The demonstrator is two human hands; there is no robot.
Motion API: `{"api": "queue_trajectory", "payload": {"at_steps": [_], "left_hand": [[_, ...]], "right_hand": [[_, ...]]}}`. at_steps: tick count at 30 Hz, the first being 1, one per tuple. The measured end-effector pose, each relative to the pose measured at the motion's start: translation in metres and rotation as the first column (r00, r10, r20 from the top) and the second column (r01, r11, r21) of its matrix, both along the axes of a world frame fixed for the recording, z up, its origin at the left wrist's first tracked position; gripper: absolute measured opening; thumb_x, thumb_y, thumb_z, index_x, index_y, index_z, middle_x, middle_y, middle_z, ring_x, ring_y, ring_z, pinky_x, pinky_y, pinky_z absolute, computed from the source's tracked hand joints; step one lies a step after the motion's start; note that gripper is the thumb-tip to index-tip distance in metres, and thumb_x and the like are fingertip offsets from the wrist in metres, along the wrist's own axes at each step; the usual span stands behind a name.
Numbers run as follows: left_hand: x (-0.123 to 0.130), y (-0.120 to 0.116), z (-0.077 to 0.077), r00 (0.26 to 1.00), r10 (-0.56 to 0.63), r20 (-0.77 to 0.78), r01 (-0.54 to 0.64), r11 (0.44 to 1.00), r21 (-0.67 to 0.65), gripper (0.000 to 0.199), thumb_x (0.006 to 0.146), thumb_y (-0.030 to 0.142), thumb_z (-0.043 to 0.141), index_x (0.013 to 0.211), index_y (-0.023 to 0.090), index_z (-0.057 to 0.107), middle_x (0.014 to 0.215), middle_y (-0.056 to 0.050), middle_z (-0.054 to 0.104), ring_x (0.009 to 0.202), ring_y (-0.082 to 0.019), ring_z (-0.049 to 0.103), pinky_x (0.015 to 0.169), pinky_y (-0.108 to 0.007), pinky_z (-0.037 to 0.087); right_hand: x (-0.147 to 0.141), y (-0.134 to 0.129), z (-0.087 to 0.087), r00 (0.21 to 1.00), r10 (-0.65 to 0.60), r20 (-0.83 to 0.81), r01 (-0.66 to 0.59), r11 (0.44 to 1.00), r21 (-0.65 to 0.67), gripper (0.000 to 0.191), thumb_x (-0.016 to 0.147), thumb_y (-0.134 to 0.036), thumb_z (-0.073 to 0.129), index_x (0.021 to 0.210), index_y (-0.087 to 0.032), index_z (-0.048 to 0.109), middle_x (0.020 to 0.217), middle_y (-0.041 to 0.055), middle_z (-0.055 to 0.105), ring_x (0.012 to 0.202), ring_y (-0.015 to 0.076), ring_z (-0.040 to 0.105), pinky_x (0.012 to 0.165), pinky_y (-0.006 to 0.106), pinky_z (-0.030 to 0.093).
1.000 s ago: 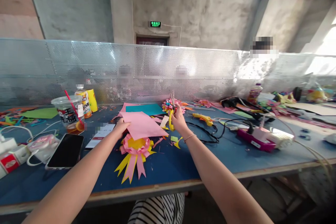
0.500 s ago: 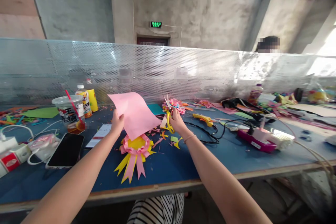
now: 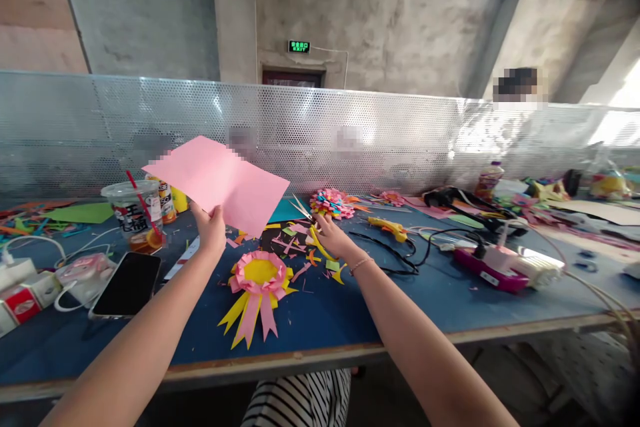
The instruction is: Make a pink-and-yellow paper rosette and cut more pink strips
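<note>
My left hand (image 3: 211, 228) pinches the lower edge of a pink sheet of paper (image 3: 220, 180), held up above the table and slightly creased. In my right hand (image 3: 330, 235) is a pair of yellow-handled scissors (image 3: 302, 208), blades parted and pointing toward the paper but apart from it. Between my forearms a pink and yellow paper rosette (image 3: 260, 280) with forked ribbon tails lies on the blue table (image 3: 320, 320). Just beyond my right hand sits a multicoloured paper flower (image 3: 332, 203). Small paper scraps (image 3: 290, 244) are scattered between my hands.
To the left stand a plastic cup with a red straw (image 3: 135, 213) and a dark phone (image 3: 126, 285). A yellow glue gun (image 3: 388, 228), black cable and purple power strip (image 3: 490, 271) lie to the right. A perforated metal screen (image 3: 400, 140) runs behind; a person is beyond it.
The pink paper has swung up and to the left with my left hand, uncovering the rosette's top. My right hand has turned the scissors from pointing up to pointing left.
</note>
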State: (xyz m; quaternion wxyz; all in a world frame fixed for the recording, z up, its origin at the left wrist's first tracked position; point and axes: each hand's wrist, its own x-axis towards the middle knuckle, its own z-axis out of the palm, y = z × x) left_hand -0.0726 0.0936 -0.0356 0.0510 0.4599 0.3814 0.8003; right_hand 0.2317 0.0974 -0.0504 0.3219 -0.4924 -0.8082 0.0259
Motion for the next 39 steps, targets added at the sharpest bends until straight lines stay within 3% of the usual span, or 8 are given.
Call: {"api": "queue_trajectory", "payload": {"at_steps": [7, 13, 19, 30, 34, 39], "left_hand": [[0.003, -0.001, 0.004, 0.994, -0.092, 0.059, 0.092, 0.996, 0.008, 0.044, 0.075, 0.020, 0.054, 0.115, 0.019, 0.037, 0.117, -0.011, 0.051, 0.111, -0.019, 0.050, 0.097, -0.034, 0.037], [0.007, -0.005, 0.008, 0.960, -0.226, 0.165, 0.218, 0.974, 0.065, 0.042, 0.070, 0.018, 0.056, 0.108, 0.021, 0.041, 0.112, -0.008, 0.055, 0.098, -0.017, 0.057, 0.089, -0.034, 0.045], [0.011, -0.009, 0.012, 0.901, -0.376, 0.216, 0.384, 0.923, 0.009, 0.043, 0.066, 0.021, 0.060, 0.106, 0.022, 0.044, 0.106, -0.006, 0.058, 0.090, -0.016, 0.059, 0.082, -0.033, 0.049], [0.009, -0.012, 0.016, 0.871, -0.443, 0.212, 0.453, 0.891, 0.000, 0.047, 0.066, 0.017, 0.060, 0.110, 0.027, 0.045, 0.104, -0.004, 0.058, 0.088, -0.015, 0.059, 0.076, -0.030, 0.050], [0.007, -0.013, 0.016, 0.880, -0.431, 0.200, 0.440, 0.898, -0.002, 0.046, 0.067, 0.017, 0.059, 0.109, 0.027, 0.045, 0.102, -0.004, 0.058, 0.091, -0.015, 0.059, 0.078, -0.030, 0.050], [0.007, -0.015, 0.018, 0.886, -0.426, 0.183, 0.435, 0.900, -0.011, 0.048, 0.068, 0.017, 0.058, 0.113, 0.027, 0.045, 0.101, -0.004, 0.059, 0.090, -0.015, 0.059, 0.078, -0.029, 0.051]], "right_hand": [[-0.003, -0.001, 0.007, 0.995, 0.032, -0.091, -0.040, 0.995, -0.093, 0.047, 0.084, -0.050, 0.038, 0.120, -0.022, 0.044, 0.110, 0.0091, 0.056, 0.101, 0.0210, 0.053, 0.086, 0.032, 0.040], [-0.007, -0.009, 0.012, 0.988, 0.077, -0.137, -0.095, 0.988, -0.124, 0.045, 0.082, -0.052, 0.039, 0.115, -0.021, 0.047, 0.105, 0.0073, 0.059, 0.094, 0.0197, 0.055, 0.083, 0.031, 0.041], [-0.008, -0.012, 0.015, 0.974, 0.124, -0.192, -0.157, 0.974, -0.165, 0.042, 0.082, -0.050, 0.041, 0.109, -0.020, 0.050, 0.096, 0.0052, 0.060, 0.088, 0.0190, 0.055, 0.078, 0.030, 0.041], [-0.012, -0.024, 0.021, 0.932, 0.187, -0.310, -0.253, 0.949, -0.189, 0.036, 0.081, -0.048, 0.043, 0.099, -0.020, 0.053, 0.065, -0.0016, 0.051, 0.064, 0.0128, 0.048, 0.059, 0.024, 0.039], [-0.011, -0.023, 0.020, 0.937, 0.188, -0.294, -0.248, 0.951, -0.182, 0.035, 0.080, -0.049, 0.044, 0.097, -0.021, 0.055, 0.067, -0.0009, 0.052, 0.064, 0.0130, 0.049, 0.059, 0.025, 0.040], [-0.008, -0.018, 0.018, 0.944, 0.182, -0.276, -0.226, 0.964, -0.141, 0.036, 0.080, -0.048, 0.045, 0.101, -0.022, 0.057, 0.082, 0.0027, 0.060, 0.077, 0.0156, 0.055, 0.068, 0.027, 0.044]]}}
